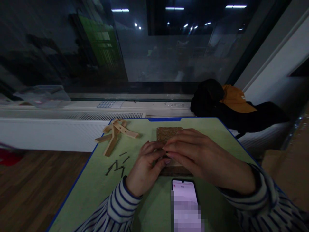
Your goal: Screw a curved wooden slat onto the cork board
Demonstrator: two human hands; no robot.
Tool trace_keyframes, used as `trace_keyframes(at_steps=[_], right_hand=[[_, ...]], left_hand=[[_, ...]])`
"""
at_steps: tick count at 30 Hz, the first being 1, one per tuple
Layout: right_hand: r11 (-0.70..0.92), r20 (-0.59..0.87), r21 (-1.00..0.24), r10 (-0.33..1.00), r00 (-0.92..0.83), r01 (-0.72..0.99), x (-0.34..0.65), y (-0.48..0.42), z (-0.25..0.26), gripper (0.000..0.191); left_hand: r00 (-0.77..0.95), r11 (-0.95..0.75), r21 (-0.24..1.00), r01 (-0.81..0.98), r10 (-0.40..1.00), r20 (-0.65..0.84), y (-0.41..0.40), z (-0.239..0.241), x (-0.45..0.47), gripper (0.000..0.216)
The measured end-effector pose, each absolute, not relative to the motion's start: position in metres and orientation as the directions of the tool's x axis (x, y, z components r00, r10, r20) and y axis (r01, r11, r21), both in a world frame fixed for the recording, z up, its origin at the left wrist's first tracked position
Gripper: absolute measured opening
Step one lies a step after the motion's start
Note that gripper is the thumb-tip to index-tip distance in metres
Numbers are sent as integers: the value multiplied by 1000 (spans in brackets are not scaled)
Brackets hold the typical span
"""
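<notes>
My left hand (147, 166) and my right hand (196, 151) meet over a brown rough-textured block (167, 133), which looks like pressed wood or cork. Fingertips of both hands are pinched together just above it. Whatever they hold between them is too small and covered to name. Part of a paler wooden surface shows under the right fingers. Left of my left hand lie several dark screws or nails (116, 166), loosely scattered on the green table (84, 199).
Light wooden pieces with holes (116, 132) lie at the table's far left. A phone (185, 199) with a lit screen rests in front of the block. Behind are a radiator (48, 132) and window sill. A black garment (207, 100) and an orange cap (235, 98) sit back right.
</notes>
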State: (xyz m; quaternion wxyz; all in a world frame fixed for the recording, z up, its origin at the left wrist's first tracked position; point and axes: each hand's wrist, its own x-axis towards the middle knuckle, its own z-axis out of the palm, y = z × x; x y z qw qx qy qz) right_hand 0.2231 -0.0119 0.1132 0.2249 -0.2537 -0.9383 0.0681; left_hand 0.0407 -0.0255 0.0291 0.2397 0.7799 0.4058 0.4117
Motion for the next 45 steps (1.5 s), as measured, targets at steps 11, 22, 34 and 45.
trace_keyframes(at_steps=[11,22,34,45], right_hand=[[857,417,-284,513,-750,429,223,-13,111,26],[868,367,-255,495,-787,427,225,-11,114,19],[857,372,-252,515,-772,450,224,-12,112,18],[883,370,-261,465,-804,390,226,-11,113,22]], left_hand=[[189,-551,702,451,828,528,-25,25,45,10],[291,-542,702,463,840,457,-27,27,42,12],[230,-546,711,444,836,498,-25,23,44,12],[281,-566,701,434,824,492,-25,23,42,11]])
